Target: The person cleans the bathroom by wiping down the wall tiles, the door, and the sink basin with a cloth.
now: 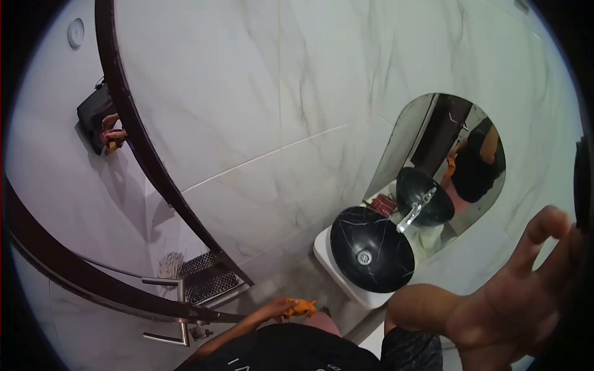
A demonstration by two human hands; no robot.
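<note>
My left hand (pixel 279 307), low in the middle of the view, is closed on a bunched orange cloth (pixel 300 308). My right hand (pixel 516 303) is raised close to the camera at the lower right. Its palm shows, with a bent finger apart from the others; some fingertips run into the dark edge. Between my hands and farther up is a round black basin (pixel 371 250) with white veins, on a white counter (pixel 323 248). A chrome tap (pixel 413 216) stands behind it. The rounded mirror (pixel 391 154) reflects a raised arm and the orange cloth.
A dark-framed door (pixel 68 272) with a metal handle (pixel 182 294) stands at left. Near a mop head (pixel 170 266) lies a patterned mat (pixel 209 277). Another person's hands (pixel 113 130) hold something reddish near a black item. A red patterned item (pixel 382 204) sits behind the basin.
</note>
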